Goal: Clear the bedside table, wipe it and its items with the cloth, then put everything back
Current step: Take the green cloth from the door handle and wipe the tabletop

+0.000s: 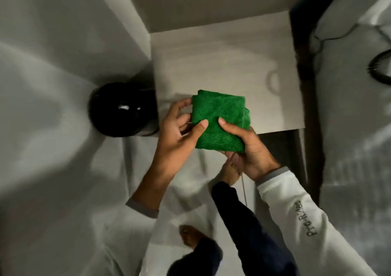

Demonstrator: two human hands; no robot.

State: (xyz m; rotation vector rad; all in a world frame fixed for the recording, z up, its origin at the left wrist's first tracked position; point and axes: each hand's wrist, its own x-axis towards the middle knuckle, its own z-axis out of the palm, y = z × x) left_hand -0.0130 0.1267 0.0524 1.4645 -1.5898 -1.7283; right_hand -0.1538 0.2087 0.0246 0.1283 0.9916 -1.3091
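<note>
cloth (220,119): green, fuzzy, folded to a thick square, centre of frame, held above near edge of surface | surface (222,64): pale wood-grain bedside top, bare, upper centre, faint ring mark at its right

One green cloth (220,119), one bedside table (222,64), one black bin (122,108) — two hands (179,132); two bare feet (229,173)

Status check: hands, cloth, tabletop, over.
Left hand and right hand both gripping folded green cloth, held above bedside table. Visible tabletop bare. Black round object on floor to its left.
</note>
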